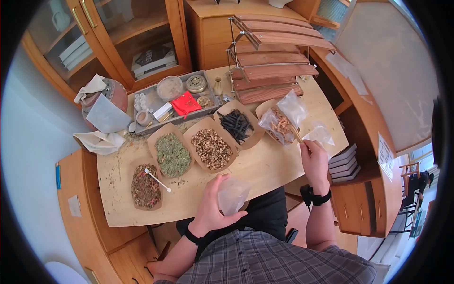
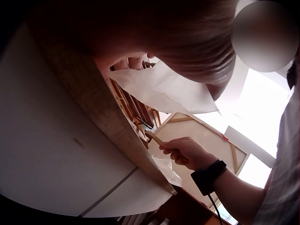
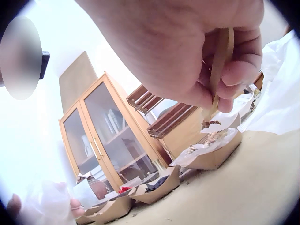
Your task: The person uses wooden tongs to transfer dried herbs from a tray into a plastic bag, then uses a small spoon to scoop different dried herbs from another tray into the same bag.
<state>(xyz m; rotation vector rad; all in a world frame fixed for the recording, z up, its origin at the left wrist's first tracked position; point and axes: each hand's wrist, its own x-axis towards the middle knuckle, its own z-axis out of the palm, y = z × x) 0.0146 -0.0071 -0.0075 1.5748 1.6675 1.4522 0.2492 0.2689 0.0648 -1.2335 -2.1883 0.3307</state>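
My left hand (image 1: 210, 206) holds a translucent white bag (image 1: 233, 195) between thumb and fingers at the table's front edge. In the left wrist view the bag (image 2: 164, 89) hangs below the palm. With curled fingers, my right hand (image 1: 314, 158) grips a flat wooden tool (image 1: 297, 135) that looks like bamboo tweezers. Its tip is over the rightmost paper tray (image 1: 261, 110), which holds light-brown dried pieces (image 1: 283, 124) and clear plastic. A small dark brown piece (image 3: 212, 124) shows at the tool's tip in the right wrist view.
Left of that tray stand paper trays of black strips (image 1: 235, 125), brown chunks (image 1: 211, 149), green herb (image 1: 173, 155) and a reddish mix (image 1: 145, 187) with a white spoon (image 1: 157, 180). Behind are a grey tray (image 1: 196, 78) of small containers and a wooden slatted rack (image 1: 274, 59). Plastic bags (image 1: 320, 135) lie at right.
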